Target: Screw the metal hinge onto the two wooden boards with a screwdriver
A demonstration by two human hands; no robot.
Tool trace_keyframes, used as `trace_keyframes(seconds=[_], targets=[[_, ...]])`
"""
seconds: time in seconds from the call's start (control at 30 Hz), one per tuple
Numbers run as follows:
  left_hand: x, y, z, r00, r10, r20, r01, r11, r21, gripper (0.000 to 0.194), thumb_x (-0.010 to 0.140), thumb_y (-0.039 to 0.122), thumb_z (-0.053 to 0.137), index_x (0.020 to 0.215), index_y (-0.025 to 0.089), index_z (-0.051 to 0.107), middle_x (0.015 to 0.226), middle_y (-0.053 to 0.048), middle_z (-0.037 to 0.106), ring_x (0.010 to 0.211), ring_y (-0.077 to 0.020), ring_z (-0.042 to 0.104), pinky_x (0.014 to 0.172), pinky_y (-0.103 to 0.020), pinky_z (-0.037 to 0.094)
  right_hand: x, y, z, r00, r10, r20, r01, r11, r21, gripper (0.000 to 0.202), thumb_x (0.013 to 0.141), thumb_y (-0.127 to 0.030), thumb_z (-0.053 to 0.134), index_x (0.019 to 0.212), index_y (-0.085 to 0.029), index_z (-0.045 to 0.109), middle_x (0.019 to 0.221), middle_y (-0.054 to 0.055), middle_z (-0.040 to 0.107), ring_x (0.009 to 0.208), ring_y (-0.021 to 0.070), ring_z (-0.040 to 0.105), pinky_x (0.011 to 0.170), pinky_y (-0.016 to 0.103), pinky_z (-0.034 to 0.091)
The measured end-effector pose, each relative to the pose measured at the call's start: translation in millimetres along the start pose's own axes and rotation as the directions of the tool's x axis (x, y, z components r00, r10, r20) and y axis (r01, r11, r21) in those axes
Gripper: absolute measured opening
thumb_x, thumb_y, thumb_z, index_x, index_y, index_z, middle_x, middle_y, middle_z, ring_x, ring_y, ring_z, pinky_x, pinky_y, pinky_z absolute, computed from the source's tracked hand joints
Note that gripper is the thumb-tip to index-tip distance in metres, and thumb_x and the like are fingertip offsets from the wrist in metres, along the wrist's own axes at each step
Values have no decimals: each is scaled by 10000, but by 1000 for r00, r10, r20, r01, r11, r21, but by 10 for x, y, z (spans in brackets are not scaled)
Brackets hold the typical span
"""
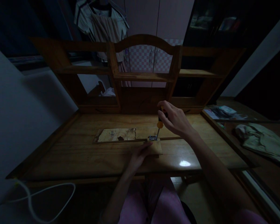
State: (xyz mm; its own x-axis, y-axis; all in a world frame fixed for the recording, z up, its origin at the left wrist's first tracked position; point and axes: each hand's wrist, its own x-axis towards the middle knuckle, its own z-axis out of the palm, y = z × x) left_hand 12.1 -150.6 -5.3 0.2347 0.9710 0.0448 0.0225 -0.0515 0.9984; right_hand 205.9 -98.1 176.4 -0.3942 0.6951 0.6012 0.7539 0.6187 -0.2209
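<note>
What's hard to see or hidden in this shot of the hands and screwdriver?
- Screwdriver handle, head view: mostly wrapped by the right hand.
- Its tip at the metal fitting: too small and dim to tell what it engages.
- Wood block: near side covered by the left hand.
- Shelf corners: lost in darkness.

Glossy wood desk [88, 155], metal hinge [152, 137], matt wood block [156, 147].
</note>
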Motion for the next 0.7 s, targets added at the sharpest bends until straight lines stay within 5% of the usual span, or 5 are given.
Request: trace_keyframes(seconds=[0.13,0.37,0.6,0.7], targets=[[-7,20,1,1000,-24,-11,23,999,-22,344,865,363,672,1184,252,740,1303,-49,689,1298,-299,580,1187,-487,346,-19,-6,-8,1000,-25,-8,25,999,43,367,970,-201,405,1322,-195,507,1284,111,612,1025,232,644,884,350,480],[-2,41,4,1000,-21,-1,21,999,-43,345,862,347,664,1183,246,741,1318,-48,679,1310,-285,573,1202,-467,328,9,25,86,997,-20,-77,21,1000,20,367,995,-379,495,1311,-207,566,1159,89,668,910,209,655,775,321,496],[-19,54,0,1000,-25,-15,24,999,-31,344,869,368,663,1184,255,742,1301,-42,690,1291,-299,584,1183,-473,351,1,-15,17,998,-55,-6,55,998,41,540,937,-214,488,1475,-213,449,1135,81,638,910,194,626,753,301,477],[-14,71,0,1000,-30,-6,30,999,-36,346,867,352,659,1187,250,741,1303,-43,689,1300,-293,578,1190,-466,343,15,0,63,999,-28,-30,28,1000,6,469,958,-269,509,1423,-217,513,1088,69,649,856,178,628,695,278,467]])
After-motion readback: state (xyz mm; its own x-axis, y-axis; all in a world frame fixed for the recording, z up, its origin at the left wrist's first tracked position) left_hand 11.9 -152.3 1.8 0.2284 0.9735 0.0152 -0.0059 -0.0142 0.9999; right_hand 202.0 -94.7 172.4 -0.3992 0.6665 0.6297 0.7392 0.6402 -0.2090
